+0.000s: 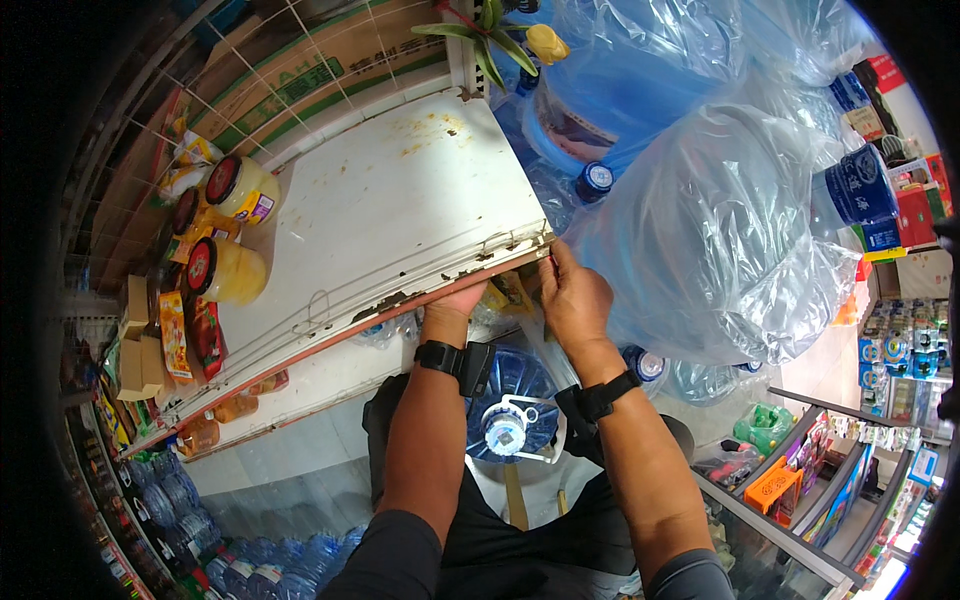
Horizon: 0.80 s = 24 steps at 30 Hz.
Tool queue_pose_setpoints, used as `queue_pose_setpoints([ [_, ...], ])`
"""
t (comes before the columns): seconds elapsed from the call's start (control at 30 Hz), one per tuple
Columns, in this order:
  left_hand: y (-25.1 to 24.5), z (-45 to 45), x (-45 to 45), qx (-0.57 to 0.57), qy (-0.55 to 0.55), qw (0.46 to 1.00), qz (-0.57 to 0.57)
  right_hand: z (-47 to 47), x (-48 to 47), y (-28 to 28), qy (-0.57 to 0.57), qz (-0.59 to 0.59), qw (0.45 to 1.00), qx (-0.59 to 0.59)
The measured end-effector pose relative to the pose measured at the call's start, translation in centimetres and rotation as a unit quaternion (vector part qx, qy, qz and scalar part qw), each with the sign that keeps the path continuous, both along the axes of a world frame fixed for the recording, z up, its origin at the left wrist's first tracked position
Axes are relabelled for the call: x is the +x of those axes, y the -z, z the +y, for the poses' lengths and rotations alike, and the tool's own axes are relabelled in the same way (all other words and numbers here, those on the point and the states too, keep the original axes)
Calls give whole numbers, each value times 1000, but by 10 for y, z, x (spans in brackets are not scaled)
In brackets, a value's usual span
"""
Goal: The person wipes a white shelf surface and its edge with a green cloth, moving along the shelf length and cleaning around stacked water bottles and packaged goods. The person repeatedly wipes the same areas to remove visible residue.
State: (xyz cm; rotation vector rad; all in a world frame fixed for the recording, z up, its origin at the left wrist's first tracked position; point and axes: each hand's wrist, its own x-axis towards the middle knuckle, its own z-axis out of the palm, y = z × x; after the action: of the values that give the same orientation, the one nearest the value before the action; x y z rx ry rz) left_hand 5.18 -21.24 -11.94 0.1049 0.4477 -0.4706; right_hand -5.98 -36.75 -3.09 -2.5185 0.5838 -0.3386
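Note:
A white metal shelf (390,202) with rusty, chipped paint stretches before me, with a clear label rail (420,274) along its front edge. My right hand (576,300) grips the front right corner of this shelf. Beneath the front edge reaches my left hand (452,304), palm up; its fingers are hidden under the shelf. Yellow packaging (510,292) shows below the shelf between the hands. Lower down, between my legs, stands a blue plastic water bottle (506,431) with a white carrying handle around its neck.
Jars of preserved fruit (232,270) and snack packets (175,334) sit on the shelf's left side. Large water bottles in plastic bags (705,232) crowd the right. A yellow flower (547,45) hangs behind. A lower shelf (322,409) and a glass counter (772,517) flank me.

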Motion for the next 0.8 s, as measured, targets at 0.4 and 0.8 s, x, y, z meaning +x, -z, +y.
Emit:
queue_pose_setpoints([
  [0.4,-4,12,3,96,-25,995,5,-1,0,-5,2,36,999,11],
  [0.8,-19,-13,9,76,46,995,40,0,0,-8,-1,13,1000,25],
])
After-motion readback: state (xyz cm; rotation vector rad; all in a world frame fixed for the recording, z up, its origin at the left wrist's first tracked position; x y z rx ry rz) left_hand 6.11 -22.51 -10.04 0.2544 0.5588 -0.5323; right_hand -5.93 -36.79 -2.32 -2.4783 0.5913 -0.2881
